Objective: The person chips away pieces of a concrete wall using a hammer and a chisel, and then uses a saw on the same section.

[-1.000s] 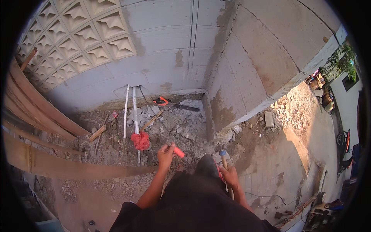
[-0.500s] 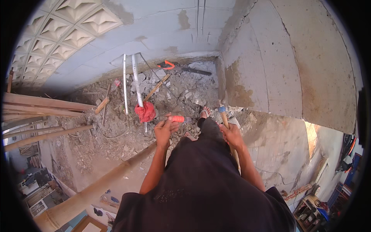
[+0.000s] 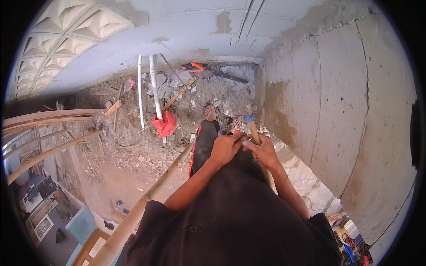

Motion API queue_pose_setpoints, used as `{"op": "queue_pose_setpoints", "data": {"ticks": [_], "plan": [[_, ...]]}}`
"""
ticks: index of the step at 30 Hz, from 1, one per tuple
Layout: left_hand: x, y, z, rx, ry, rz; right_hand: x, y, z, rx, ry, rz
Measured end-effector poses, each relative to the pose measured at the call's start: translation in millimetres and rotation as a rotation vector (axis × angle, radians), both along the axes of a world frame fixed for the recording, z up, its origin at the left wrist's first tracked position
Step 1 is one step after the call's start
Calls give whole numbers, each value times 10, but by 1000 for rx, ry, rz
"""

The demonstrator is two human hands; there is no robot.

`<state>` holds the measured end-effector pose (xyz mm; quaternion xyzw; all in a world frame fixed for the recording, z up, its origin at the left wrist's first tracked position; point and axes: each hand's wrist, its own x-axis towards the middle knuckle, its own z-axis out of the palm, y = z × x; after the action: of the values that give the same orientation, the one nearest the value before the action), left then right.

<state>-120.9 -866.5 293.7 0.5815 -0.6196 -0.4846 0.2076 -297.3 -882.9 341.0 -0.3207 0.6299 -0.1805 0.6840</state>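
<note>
You've got both hands bunched together on that wooden handle [image 3: 254, 135] with the blue band near its top, right in front of your waist. Your right hand [image 3: 265, 150] is wrapped around the shaft, fingers closed on it. Your left hand [image 3: 226, 147] is curled up tight against it from the other side, pinching at something small where the two hands meet, but I can't tell what. The handle points up and away from you, and its lower part drops behind your right forearm, so it looks like you're steadying it close to your body to fiddle with it rather than swinging it.

Everything else sits beyond the handle: your sandalled feet [image 3: 222, 119] just past it on the rubble, the red rag [image 3: 165, 124] bundled around the base of the white pipes [image 3: 154, 86] off to its left, and the orange-handled saw [image 3: 208, 70] further out against the wall. A bamboo pole [image 3: 146, 199] runs diagonally below-left of the handle.

Containers: nothing like a bucket or box near the handle that I can make out, so no contents to report.
</note>
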Motion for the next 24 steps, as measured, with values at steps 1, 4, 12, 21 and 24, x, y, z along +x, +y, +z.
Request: {"op": "queue_pose_setpoints", "data": {"ticks": [1, 4, 12, 21, 24], "plan": [[37, -72, -23, -22, -35, -51, 44, -12, 2, -16, 22, -23], [117, -283, -78, -96, -98, -152, 110, -81, -76, -91, 98, -114], [87, -743, -219, -322, -122, -198, 277, -389, -136, -374, 317, -219], [-233, -544, -94, -403, -107, -36, 51, -339, 8, -365, 385, -119], [-318, -463, -159, -423, -116, -85, -44, -233, -59, -356, 394, -100]]}}
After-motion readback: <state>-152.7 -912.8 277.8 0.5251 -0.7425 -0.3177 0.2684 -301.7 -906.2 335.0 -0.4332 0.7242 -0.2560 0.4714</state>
